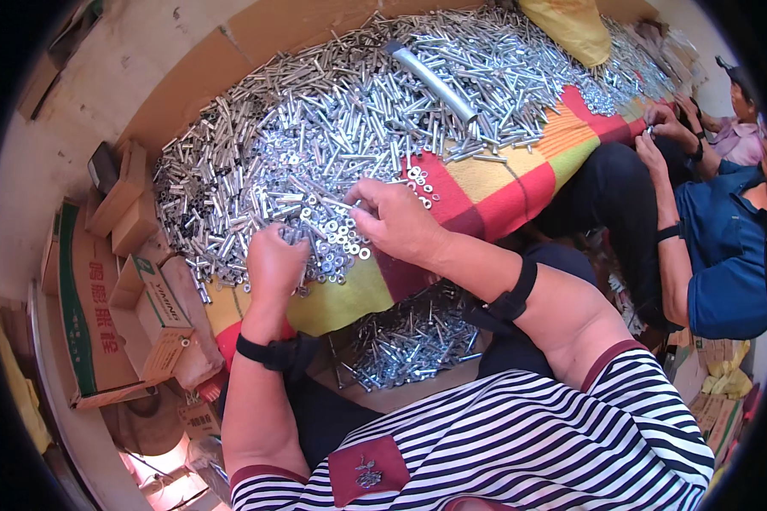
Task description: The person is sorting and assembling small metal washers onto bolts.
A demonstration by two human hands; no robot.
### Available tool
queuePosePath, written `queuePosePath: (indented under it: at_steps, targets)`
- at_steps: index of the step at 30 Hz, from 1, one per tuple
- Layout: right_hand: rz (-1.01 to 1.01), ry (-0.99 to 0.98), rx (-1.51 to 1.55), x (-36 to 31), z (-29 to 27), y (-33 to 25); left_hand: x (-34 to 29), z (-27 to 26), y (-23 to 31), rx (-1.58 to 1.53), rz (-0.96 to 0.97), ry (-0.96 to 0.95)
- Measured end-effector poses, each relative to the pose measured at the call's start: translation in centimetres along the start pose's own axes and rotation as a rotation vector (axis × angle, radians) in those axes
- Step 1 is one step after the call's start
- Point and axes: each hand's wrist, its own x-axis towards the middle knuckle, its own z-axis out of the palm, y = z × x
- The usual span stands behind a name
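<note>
My left hand (277, 262) is closed at the near edge of a large heap of metal bolts and sleeves (256, 153). Shiny metal shows at its fingertips, too small to name. To its right, my right hand (397, 220) reaches over the heap with thumb and index finger pinched together. Whatever lies in that pinch is hidden or too small to make out. Loose flat washers (339, 232) lie between the two hands, and several more washers (418, 180) rest just beyond my right hand. A checked, coloured blanket (341, 305) lies under the heap.
A metal tube (435, 83) lies across the heap. Below the blanket's edge, a box holds finished-looking bolts (413, 345). Cardboard boxes (102, 315) stand at left. A yellow sack (571, 30) sits at the back. At right, a co-worker's hands (663, 136) work near the heap.
</note>
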Motion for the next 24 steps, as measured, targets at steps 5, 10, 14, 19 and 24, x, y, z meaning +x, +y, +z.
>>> queuePosePath:
  at_steps: [5, 10, 14, 19, 24]
  targets:
    - [0.151, 0.104, 0.548, 0.2, -1.0, -1.2, -1.2, -1.3, 2.3, -0.939, -0.358, -0.326]
    - [0.223, 0.052, 0.652, 0.3, -1.6, -1.7, -1.8, -1.5, 3.5, -1.196, -0.434, -0.486]
    - [0.274, -0.044, 0.665, 0.3, -1.7, -1.2, -1.7, -1.5, 3.1, -1.288, -0.393, -0.524]
    - [0.227, 0.125, 0.727, 0.3, -1.5, -1.6, -1.6, -1.0, 2.5, -1.342, -0.371, -0.525]
    - [0.276, -0.045, 0.639, 0.2, -1.8, -1.7, -1.9, -0.7, 2.6, -1.381, -0.423, -0.513]
